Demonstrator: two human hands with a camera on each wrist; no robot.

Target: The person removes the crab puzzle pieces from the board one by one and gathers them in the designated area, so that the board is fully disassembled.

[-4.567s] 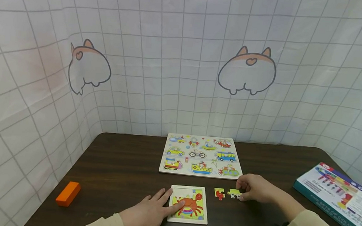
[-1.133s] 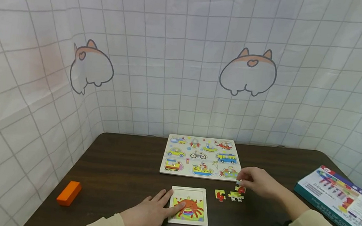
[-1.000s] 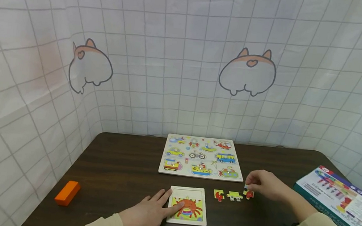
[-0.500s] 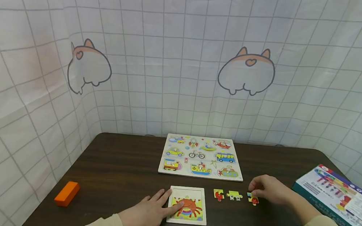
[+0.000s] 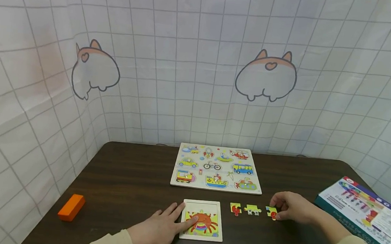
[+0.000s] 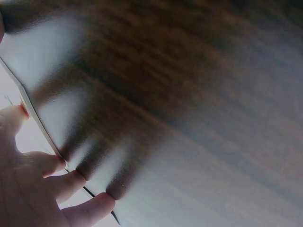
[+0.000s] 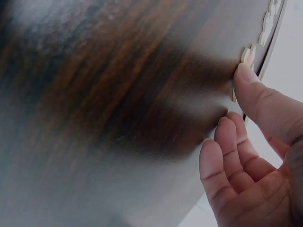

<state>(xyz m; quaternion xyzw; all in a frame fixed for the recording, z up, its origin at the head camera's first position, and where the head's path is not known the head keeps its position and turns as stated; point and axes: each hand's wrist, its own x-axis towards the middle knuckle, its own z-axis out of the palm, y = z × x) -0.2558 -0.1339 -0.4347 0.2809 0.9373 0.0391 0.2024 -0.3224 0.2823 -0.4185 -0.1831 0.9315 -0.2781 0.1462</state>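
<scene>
My left hand [image 5: 158, 230] lies spread with fingers straight, one fingertip on the framed crab jigsaw puzzle [image 5: 203, 227]; several fingertips meet the table and frame edge in the left wrist view. The upper strip of that puzzle shows bare pale board. To its right, a red-and-yellow puzzle piece [image 5: 235, 208] and a yellow one [image 5: 252, 210] lie apart on the table. Beyond them my right hand [image 5: 291, 208] pinches a third puzzle piece [image 5: 271, 212], yellow, red and blue, between thumb and fingers at table level. In the right wrist view the thumb covers part of this piece [image 7: 248, 56].
A vehicle peg puzzle board [image 5: 217, 168] lies behind the pieces. At the right edge stands a flat white-and-teal box [image 5: 366, 221]. An orange block [image 5: 71, 207] sits at the left of the dark wooden table [image 5: 134, 171]. A gridded curtain encloses the back and sides.
My right hand let go of the yellow piece, lifted the red-and-blue corner piece from the crab puzzle and brought it rightward down to the table. My left hand stayed in place.
</scene>
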